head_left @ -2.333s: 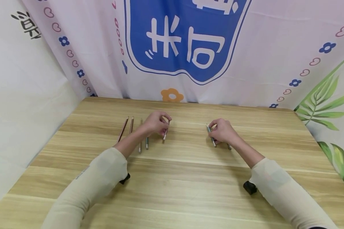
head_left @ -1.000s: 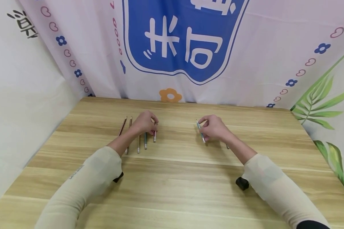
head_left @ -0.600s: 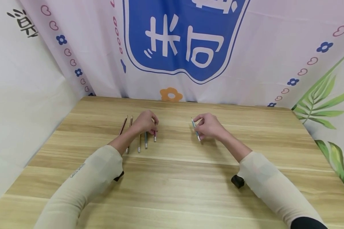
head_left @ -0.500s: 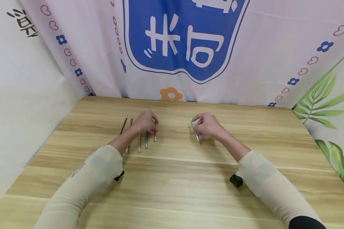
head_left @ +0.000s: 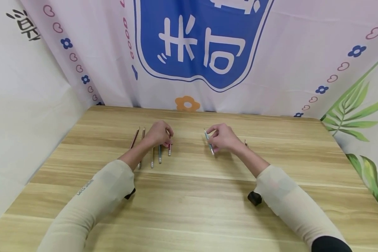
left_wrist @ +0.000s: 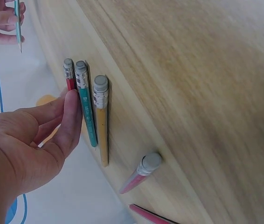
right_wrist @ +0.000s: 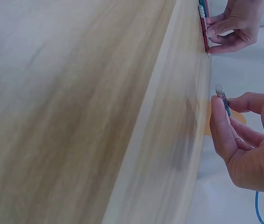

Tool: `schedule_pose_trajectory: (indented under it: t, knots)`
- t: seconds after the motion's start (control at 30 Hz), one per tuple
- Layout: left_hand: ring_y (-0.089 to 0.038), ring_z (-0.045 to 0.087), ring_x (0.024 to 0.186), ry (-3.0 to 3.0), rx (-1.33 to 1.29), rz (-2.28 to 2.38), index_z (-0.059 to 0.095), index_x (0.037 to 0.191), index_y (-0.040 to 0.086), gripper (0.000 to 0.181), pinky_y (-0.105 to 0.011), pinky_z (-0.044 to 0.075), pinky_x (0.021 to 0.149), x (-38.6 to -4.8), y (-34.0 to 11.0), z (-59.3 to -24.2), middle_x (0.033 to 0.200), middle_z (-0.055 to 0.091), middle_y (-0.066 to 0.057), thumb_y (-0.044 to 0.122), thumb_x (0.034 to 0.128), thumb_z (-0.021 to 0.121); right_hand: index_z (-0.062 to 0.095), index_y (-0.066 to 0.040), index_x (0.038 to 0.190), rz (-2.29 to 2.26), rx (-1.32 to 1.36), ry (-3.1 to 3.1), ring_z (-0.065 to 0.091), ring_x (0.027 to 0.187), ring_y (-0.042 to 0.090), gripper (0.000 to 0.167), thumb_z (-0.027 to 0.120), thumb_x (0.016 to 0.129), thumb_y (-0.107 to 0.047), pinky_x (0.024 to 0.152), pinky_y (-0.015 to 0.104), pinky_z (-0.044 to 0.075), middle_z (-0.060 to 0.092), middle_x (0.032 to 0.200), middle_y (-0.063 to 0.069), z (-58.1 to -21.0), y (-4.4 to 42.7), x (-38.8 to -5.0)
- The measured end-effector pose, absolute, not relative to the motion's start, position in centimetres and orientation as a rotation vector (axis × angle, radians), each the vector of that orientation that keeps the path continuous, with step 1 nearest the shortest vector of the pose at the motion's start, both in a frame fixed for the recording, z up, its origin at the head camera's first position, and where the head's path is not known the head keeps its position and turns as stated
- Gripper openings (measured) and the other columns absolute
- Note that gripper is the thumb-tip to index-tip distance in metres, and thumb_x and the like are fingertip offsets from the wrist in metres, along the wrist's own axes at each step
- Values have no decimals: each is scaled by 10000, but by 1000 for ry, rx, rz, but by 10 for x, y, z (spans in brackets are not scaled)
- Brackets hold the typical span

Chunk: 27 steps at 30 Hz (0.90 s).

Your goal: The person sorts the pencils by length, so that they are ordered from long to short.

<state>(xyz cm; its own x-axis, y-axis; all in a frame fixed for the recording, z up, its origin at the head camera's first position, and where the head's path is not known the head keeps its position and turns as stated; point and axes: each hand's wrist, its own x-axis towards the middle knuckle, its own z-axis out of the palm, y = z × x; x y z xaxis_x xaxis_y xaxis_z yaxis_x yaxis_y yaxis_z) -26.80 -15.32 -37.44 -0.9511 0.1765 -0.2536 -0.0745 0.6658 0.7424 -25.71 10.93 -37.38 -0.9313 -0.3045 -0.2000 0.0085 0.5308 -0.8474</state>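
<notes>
My left hand (head_left: 160,134) pinches a red pencil (head_left: 169,149) with a metal-banded eraser end. In the left wrist view this red pencil (left_wrist: 70,83) lies close alongside a teal pencil (left_wrist: 86,107), and a yellow pencil (left_wrist: 101,121) is just beyond. Between the thumb and fingers of my right hand (head_left: 222,137) is a light-blue pencil (head_left: 209,142), tip pointing away from me. The right wrist view shows its eraser end (right_wrist: 219,89) raised off the table, over a soft shadow. Fingers hide part of both held pencils.
Two dark red pencils (head_left: 134,138) lie farther left, partly behind my left forearm. Another pencil (head_left: 246,143) shows its tip beyond my right forearm. The wooden table (head_left: 189,210) ends at a printed curtain (head_left: 286,70) along the back.
Carrying the red pencil, my left hand shifted left to beside the teal one, then stayed there. My right hand moved steadily left with the light-blue pencil, uncovering another pencil's tip behind the forearm.
</notes>
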Motion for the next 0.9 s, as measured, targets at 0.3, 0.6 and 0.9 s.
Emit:
schedule_pose_trajectory:
  t: [0.3, 0.6, 0.9]
  knots:
    - [-177, 692, 607, 2552, 50, 1204, 659, 1154, -176, 301, -290, 668, 649, -266, -153, -371, 944, 695, -296, -219, 858, 685, 603, 60, 1324, -1392, -232, 2390, 673, 652, 188, 397, 664, 932, 53, 625, 326, 670, 687, 958, 185, -380, 103, -262]
    - [-177, 698, 600, 2542, 41, 1227, 657, 1166, -183, 312, -287, 666, 639, -265, -154, -370, 956, 694, -291, -225, 857, 669, 595, 46, 1338, -1462, -186, 2312, 642, 673, 188, 406, 645, 936, 63, 633, 325, 671, 646, 873, 139, -385, 94, -266]
    - [-182, 703, 583, 2530, 41, 1247, 657, 1157, -192, 320, -283, 664, 626, -264, -155, -369, 940, 706, -318, -234, 841, 681, 596, 33, 1321, -1523, -163, 2240, 651, 730, 220, 391, 640, 934, 67, 650, 341, 676, 652, 894, 145, -388, 79, -267]
